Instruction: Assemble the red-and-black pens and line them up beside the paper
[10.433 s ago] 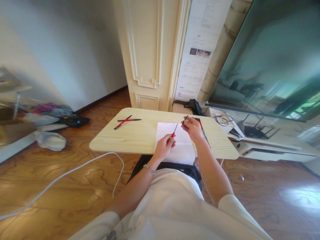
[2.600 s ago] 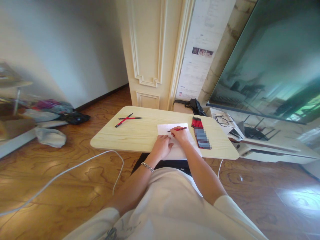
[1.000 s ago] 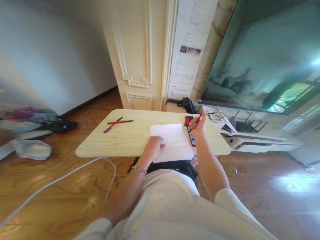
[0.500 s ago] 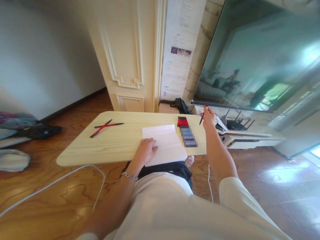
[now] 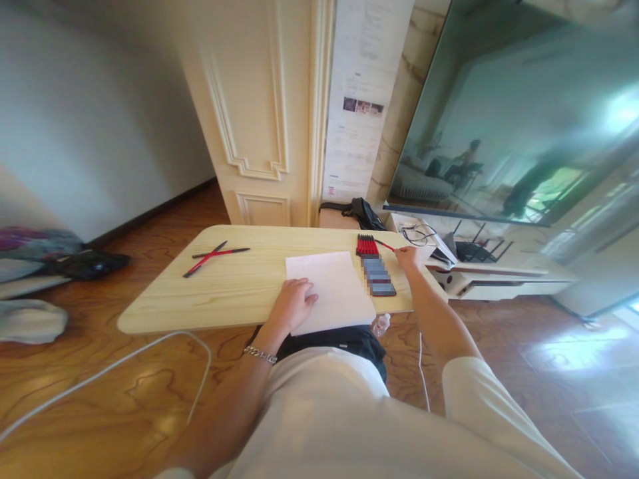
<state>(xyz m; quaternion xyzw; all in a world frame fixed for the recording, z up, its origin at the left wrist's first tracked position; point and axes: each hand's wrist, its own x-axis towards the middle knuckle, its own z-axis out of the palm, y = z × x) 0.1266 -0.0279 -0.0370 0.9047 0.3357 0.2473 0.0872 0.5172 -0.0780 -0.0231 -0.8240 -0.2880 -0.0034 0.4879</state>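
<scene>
Red pen (image 5: 385, 245) sits pinched in the right hand (image 5: 408, 257), its grip closed around the near end, low over the bench (image 5: 234, 286) just right of a row of red pens (image 5: 367, 245). Left hand (image 5: 293, 304) lies flat and open, holding nothing, on the white paper (image 5: 332, 287). Two crossed pens (image 5: 214, 253) lie well apart, far left.

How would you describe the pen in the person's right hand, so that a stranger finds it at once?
Start at the pale wooden table and go to its far right corner. There the right hand pinches a thin red pen, beside the row of red pens. It alone lies slanted and is held.
</scene>
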